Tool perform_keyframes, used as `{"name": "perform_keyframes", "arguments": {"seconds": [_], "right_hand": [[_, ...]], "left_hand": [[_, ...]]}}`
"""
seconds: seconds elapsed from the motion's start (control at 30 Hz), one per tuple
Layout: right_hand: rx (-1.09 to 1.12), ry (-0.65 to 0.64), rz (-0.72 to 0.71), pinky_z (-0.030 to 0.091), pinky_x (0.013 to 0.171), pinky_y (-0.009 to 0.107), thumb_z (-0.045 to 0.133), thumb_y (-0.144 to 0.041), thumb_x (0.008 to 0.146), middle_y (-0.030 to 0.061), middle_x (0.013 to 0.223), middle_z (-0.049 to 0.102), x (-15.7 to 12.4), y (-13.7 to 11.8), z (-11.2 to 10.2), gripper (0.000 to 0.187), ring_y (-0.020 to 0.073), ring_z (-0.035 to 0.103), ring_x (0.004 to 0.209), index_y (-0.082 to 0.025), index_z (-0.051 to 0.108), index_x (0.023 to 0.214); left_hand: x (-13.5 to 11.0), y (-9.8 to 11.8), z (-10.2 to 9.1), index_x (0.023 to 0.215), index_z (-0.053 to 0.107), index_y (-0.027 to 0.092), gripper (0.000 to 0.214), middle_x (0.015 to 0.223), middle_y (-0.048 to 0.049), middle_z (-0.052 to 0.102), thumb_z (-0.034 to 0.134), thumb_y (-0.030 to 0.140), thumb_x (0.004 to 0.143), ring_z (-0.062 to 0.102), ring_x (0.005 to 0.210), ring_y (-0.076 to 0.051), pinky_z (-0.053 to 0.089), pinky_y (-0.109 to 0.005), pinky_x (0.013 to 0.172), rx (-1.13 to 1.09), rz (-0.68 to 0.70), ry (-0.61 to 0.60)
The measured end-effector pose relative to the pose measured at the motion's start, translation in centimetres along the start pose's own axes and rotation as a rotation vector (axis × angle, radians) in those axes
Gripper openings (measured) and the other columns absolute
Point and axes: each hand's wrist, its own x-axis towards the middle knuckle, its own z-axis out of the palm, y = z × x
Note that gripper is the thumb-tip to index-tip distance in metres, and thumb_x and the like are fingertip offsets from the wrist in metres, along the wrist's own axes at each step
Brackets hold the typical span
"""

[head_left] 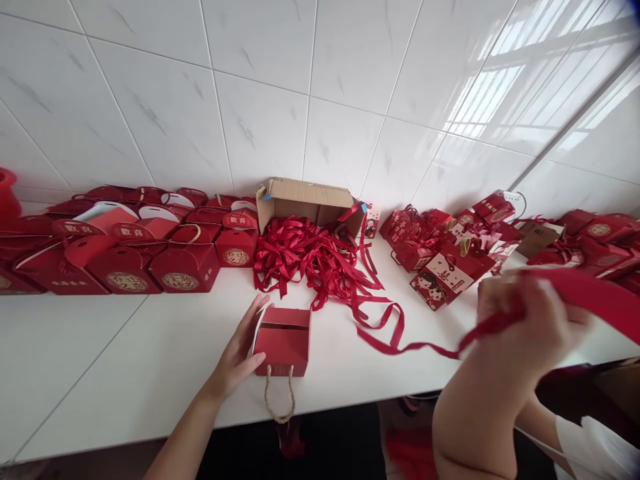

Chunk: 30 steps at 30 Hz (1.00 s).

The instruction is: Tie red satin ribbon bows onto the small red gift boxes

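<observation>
A small red gift box (283, 343) with a twisted rope handle (280, 403) stands near the table's front edge. My left hand (243, 350) grips its left side, the thumb on the near corner and the fingers along the far left. Off to the right, my right hand (530, 327) is raised and blurred, closed around a red ribbon (425, 345). One end of the ribbon trails left over the table, and a wide red strip stretches rightward from the hand. A tangled heap of red ribbons (320, 257) lies behind the box, spilling from a cardboard carton (310, 192).
Rows of red gift boxes (183, 270) line the wall at left. More boxes and bags (445, 280) are piled right of the ribbons, with another pile (600, 240) at far right. A person's white sleeve (595, 447) shows at lower right. A white power strip (513, 198) sits by the wall.
</observation>
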Motion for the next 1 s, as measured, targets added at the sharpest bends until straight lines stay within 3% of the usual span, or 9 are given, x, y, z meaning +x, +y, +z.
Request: {"name": "perform_keyframes", "arguments": {"seconds": [0.1,0.2,0.3,0.37,0.47,0.57,0.8,1.0], "right_hand": [[0.003,-0.081,0.194,0.052,0.063,0.032,0.072,-0.049,0.076,0.0018,0.068,0.064,-2.3,3.8,2.9,0.034,0.0172,0.064,0.066,-0.019,0.065,0.090],[0.034,-0.171,0.434,0.049,0.063,0.030,0.077,-0.044,0.071,0.0020,0.068,0.065,-4.4,7.8,5.5,0.033,0.0169,0.062,0.066,-0.018,0.065,0.085],[0.117,-0.222,0.669,0.046,0.062,0.027,0.080,-0.038,0.069,0.0023,0.071,0.065,-6.2,10.9,6.1,0.030,0.0140,0.059,0.065,-0.017,0.063,0.080],[0.172,-0.222,0.750,0.040,0.055,0.023,0.079,-0.038,0.071,0.0005,0.071,0.062,-7.4,12.1,5.8,0.029,0.0093,0.052,0.057,-0.017,0.060,0.078],[0.229,-0.211,0.779,0.025,0.046,0.021,0.075,-0.041,0.074,-0.0039,0.065,0.052,-9.1,12.7,5.5,0.032,0.0037,0.034,0.046,-0.017,0.054,0.072],[0.297,-0.214,0.792,0.018,0.045,0.021,0.073,-0.040,0.078,-0.0058,0.060,0.045,-10.3,12.3,5.6,0.033,0.0029,0.024,0.045,-0.017,0.050,0.069],[0.397,-0.205,0.795,0.014,0.046,0.022,0.074,-0.040,0.078,-0.0090,0.050,0.037,-11.7,10.8,6.3,0.032,0.0037,0.018,0.043,-0.019,0.051,0.072],[0.342,-0.212,0.796,0.014,0.047,0.022,0.075,-0.044,0.076,-0.0103,0.049,0.033,-12.3,10.6,6.4,0.036,0.0043,0.015,0.045,-0.019,0.049,0.071]], "left_hand": [[0.4,1.2,0.3,0.151,0.023,0.032,0.065,0.158,-0.0061,0.027,0.046,0.023,0.091,0.027,0.145,-0.030,0.035,-0.047,0.114,0.154,0.056,0.051],[0.6,2.6,0.7,0.141,0.041,0.033,0.053,0.155,-0.0050,0.030,0.040,0.014,0.091,0.029,0.144,-0.028,0.031,-0.051,0.115,0.485,0.133,0.108],[0.6,3.9,1.0,0.131,0.053,0.029,0.047,0.150,-0.0083,0.033,0.042,0.010,0.090,0.037,0.138,-0.029,0.039,-0.051,0.109,0.797,0.182,0.142],[0.6,4.5,1.0,0.126,0.057,0.027,0.045,0.147,-0.0106,0.036,0.044,0.007,0.088,0.038,0.136,-0.031,0.042,-0.052,0.106,0.959,0.236,0.163],[0.7,5.4,1.3,0.119,0.063,0.026,0.043,0.145,-0.0114,0.037,0.046,0.005,0.086,0.035,0.136,-0.036,0.041,-0.057,0.104,1.111,0.295,0.181],[0.9,6.0,2.1,0.116,0.065,0.024,0.038,0.144,-0.0127,0.040,0.051,0.008,0.086,0.034,0.134,-0.037,0.040,-0.057,0.103,1.138,0.329,0.216],[1.9,7.3,5.0,0.098,0.073,0.028,0.021,0.132,-0.0124,0.056,0.056,0.021,0.087,0.044,0.126,-0.038,0.030,-0.061,0.100,1.162,0.335,0.256],[2.5,7.9,5.5,0.087,0.073,0.028,0.020,0.130,-0.0099,0.060,0.054,0.021,0.087,0.046,0.125,-0.037,0.026,-0.059,0.100,1.163,0.275,0.247]]}}
